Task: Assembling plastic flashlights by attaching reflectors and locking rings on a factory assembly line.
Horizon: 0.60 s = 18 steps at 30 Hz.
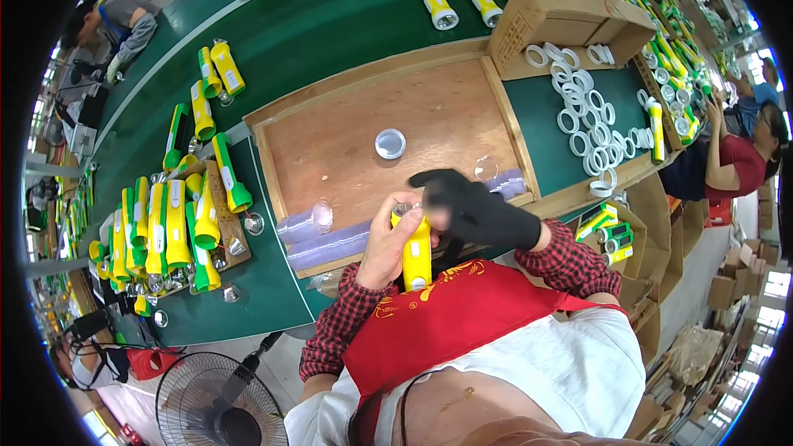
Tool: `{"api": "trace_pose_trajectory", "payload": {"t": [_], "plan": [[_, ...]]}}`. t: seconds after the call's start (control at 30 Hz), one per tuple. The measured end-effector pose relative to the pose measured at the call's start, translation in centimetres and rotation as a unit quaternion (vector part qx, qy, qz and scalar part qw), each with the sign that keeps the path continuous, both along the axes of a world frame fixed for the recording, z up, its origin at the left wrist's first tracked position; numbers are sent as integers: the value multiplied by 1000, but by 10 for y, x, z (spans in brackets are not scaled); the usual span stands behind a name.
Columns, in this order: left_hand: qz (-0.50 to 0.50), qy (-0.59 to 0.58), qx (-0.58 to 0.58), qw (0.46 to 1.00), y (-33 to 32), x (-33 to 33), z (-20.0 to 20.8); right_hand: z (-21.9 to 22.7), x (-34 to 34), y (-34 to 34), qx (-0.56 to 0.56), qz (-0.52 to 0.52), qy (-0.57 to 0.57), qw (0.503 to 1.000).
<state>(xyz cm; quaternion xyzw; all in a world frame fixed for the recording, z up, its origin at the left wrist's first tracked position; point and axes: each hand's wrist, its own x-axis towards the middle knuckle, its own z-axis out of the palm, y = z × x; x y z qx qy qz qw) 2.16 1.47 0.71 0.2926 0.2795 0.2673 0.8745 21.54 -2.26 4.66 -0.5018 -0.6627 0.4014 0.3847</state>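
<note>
My bare left hand is wrapped round the body of a yellow flashlight, its head end pointing away from me, just in front of my red apron. My right hand, in a black glove, is at the flashlight's head with its fingers drawn together. What those fingertips pinch is blurred and I cannot make it out. Beyond my hands a small round white dish sits on a wood-framed board. Along the board's near edge lie rolls of clear round discs, and a loose clear disc is at the right.
Yellow and green flashlights crowd the green table at left. White rings spill from a cardboard box at right. Two flashlights lie at the far side. A fan stands lower left. Co-workers are on both sides.
</note>
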Motion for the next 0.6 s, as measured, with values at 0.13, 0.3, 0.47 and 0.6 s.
{"api": "trace_pose_trajectory", "payload": {"t": [0.13, 0.3, 0.47, 0.6], "plan": [[-15, 29, -14, 999, 1, -7, -5, -29, 97, -13, 96, -345, -405, 841], [-49, -8, -28, 998, 4, -9, -1, -91, 224, -63, -14, -397, -697, 596], [-56, -16, -28, 998, 1, -14, 3, -57, 205, -51, -68, -357, -495, 789], [-37, -35, -11, 999, -4, -20, 4, 20, 97, -13, -12, -236, 63, 970]]}}
